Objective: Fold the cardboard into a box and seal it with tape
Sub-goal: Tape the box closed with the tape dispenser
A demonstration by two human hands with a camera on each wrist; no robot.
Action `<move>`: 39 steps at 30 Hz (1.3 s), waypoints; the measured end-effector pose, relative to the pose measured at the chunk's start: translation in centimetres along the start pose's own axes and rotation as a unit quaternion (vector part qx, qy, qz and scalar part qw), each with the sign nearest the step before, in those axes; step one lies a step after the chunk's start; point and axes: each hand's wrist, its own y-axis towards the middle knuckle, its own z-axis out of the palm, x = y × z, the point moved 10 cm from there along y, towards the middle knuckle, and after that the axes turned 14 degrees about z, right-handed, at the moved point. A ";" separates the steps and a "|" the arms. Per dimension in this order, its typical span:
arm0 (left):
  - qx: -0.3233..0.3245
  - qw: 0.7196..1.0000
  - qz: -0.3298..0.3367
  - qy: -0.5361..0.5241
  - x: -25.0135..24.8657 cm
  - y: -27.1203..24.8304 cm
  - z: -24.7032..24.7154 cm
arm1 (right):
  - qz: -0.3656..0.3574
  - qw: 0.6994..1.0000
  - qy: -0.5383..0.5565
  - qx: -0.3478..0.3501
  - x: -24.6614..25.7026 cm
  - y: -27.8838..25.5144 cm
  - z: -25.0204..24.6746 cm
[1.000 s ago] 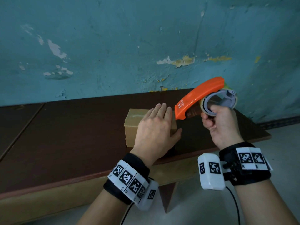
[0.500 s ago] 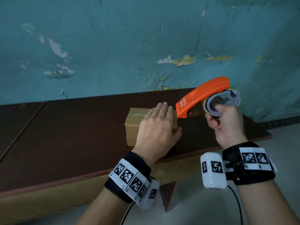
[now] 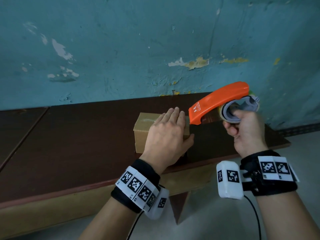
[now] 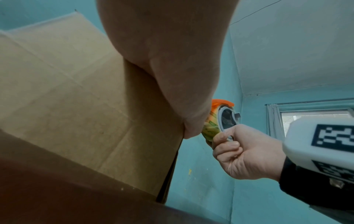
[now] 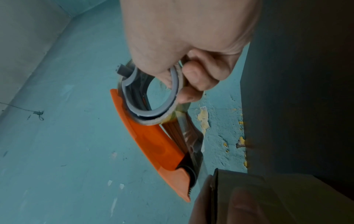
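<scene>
Closest to the camera, the left hand (image 3: 166, 134) lies flat on top of the cardboard box (image 3: 144, 130), fingers straight and together, thumb hooked down over the right-hand end. My guess is that's just to pin the flaps shut and keep the box from sliding when the tape gets pulled. The box itself sits near the front edge of the dark brown table (image 3: 78, 144), folded up already, and there's a shiny strip along its top seam that looks like tape, so the sealing seems partly done.

Just to the right, the right hand (image 3: 245, 134) is wrapped around the tape dispenser (image 3: 220, 103), fingers curled through the grey ring that carries the roll. The orange guard points down and left, with its toothed tip right at the box's top right corner, next to the left fingertips. A stretch of tape runs from the roll to that tip. Holding it tilted like that probably sets the blade up to bite and cut.

Behind it all is a peeling teal wall (image 3: 121, 49).
</scene>
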 end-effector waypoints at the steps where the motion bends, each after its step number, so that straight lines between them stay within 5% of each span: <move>1: -0.001 1.000 -0.003 0.001 0.3 0.0 -0.1 | 0.001 1.000 0.014 -0.016 0.3 0.3 -0.8; 5: -0.001 1.000 -0.016 0.003 1.1 -0.1 -0.1 | -0.012 0.996 0.017 -0.088 1.6 0.8 -3.8; 25: -0.005 1.000 -0.021 0.000 1.1 -0.2 -0.3 | -0.113 0.984 -0.083 -0.107 3.0 -0.1 -4.2; 39: -0.003 1.000 -0.015 -0.004 1.0 -0.2 -0.4 | -0.190 0.917 -0.318 -0.149 2.6 0.3 -2.3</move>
